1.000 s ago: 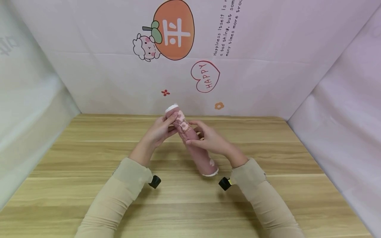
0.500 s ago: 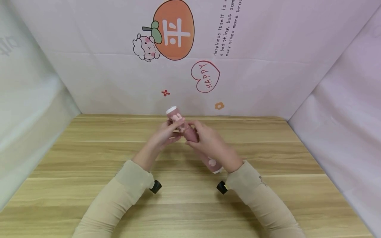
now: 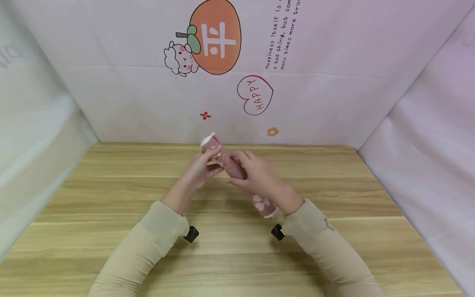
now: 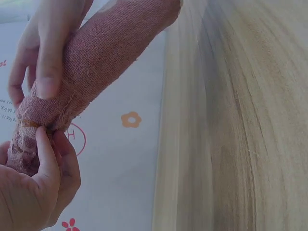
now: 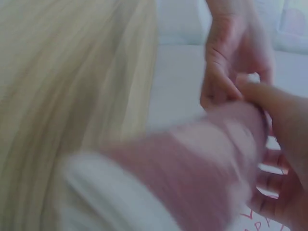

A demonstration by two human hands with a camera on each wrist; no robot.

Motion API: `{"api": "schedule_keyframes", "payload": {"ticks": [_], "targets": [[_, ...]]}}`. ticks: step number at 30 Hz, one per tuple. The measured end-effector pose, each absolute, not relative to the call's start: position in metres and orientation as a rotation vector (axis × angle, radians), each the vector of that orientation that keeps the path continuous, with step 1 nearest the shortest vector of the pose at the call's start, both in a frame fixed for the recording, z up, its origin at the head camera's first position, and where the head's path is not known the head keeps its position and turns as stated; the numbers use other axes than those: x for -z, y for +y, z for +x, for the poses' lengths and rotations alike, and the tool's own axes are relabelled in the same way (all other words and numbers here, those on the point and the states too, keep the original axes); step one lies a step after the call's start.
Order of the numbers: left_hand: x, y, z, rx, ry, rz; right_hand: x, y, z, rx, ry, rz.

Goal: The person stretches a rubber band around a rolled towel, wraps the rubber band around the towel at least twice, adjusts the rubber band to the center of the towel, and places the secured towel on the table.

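A dusty-pink rolled towel [image 3: 234, 168] with white ends and pale flower patterns slants above the table, its upper end toward the back left. My left hand [image 3: 198, 168] grips its upper part, thumb on top. In the left wrist view, the left fingertips pinch near a thin orange-brown band [image 4: 32, 123] around the towel, where the cloth is bunched. My right hand [image 3: 262, 176] holds the middle of the roll from the right, thumb and fingers curled round it. The near, white-edged end is blurred in the right wrist view.
The wood-grain table [image 3: 230, 264] lies below both hands. A white cloth backdrop [image 3: 319, 107] with printed cartoons and text rises behind it, and white cloth hangs at both sides. A small black camera [image 3: 191, 234] sits at the left wrist, another black camera [image 3: 277, 232] at the right.
My right hand has wrapped further over the towel. The left thumb has slid down from the upper end toward the middle. The roll has turned, showing other flowers, and its near end has swung slightly right.
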State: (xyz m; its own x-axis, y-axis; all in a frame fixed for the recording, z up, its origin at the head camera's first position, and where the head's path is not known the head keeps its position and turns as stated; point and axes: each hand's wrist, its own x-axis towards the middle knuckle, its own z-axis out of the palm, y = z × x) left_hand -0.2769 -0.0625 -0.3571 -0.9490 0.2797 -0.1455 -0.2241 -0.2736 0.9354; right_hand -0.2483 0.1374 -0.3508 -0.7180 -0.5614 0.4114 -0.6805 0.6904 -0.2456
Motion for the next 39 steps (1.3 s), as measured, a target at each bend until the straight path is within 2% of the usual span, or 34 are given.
{"api": "schedule_keyframes", "payload": {"ticks": [12, 31, 39], "targets": [[0.357, -0.063, -0.275, -2.204, 1.678, 0.195, 0.331, 0.143, -0.258, -1.066, -2.501, 1.101], [0.355, -0.062, -0.273, -2.072, 1.776, 0.359, 0.31, 0.139, -0.263, -0.895, -2.642, 1.173], [0.354, -0.059, -0.275, -2.03, 1.811, 0.332, 0.313, 0.14, -0.265, -0.863, -2.627, 1.193]]}}
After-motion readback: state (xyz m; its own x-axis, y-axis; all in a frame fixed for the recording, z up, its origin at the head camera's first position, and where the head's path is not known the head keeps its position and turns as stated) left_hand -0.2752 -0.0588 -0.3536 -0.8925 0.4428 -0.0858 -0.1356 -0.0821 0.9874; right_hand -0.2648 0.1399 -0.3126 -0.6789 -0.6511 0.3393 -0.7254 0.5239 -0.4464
